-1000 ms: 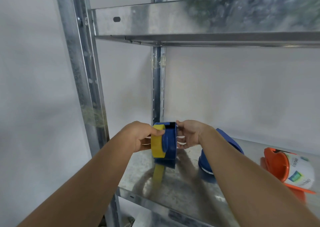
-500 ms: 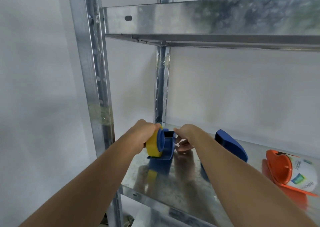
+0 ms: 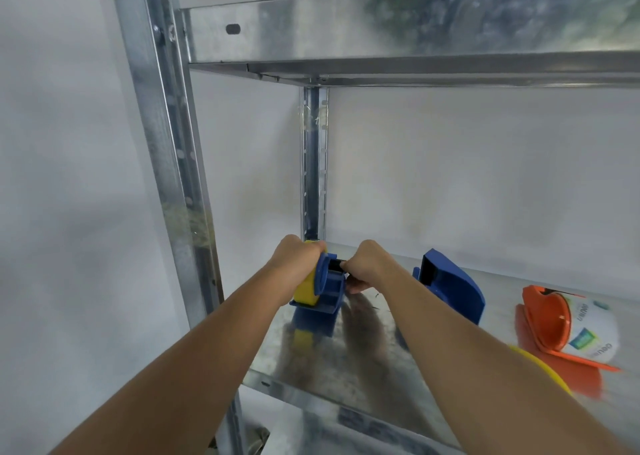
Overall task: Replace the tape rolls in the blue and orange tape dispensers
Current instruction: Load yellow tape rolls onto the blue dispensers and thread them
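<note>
Blue tape dispenser [image 3: 330, 290] down on the metal shelf [image 3: 367, 382] near its left front corner, held between both hands. Yellow tape roll [image 3: 305, 290] mounted on its left side, standing on edge. Left hand [image 3: 294, 264] wrapped over the top of the roll, fingers curled round it and gripping. Right hand [image 3: 363, 264] clenched on the right end of the dispenser, fingertips pinching at the dark part on top. Half a second earlier the same grasp, but the dispenser sat a bit higher and more tilted; now lower, with its base touching the shelf and its reflection right under it. One second earlier lifted clear above the shelf. Second blue dispenser part [image 3: 450, 290] lying behind the right forearm, apart from the held one. Orange tape dispenser [image 3: 543, 316] further right on the same shelf, with a white labelled tape roll [image 3: 588, 330] in it. Edge of something yellow [image 3: 543, 371] just beside the right forearm; cannot tell what it is. Upper shelf [image 3: 415, 28] overhead, grey wall behind.
</note>
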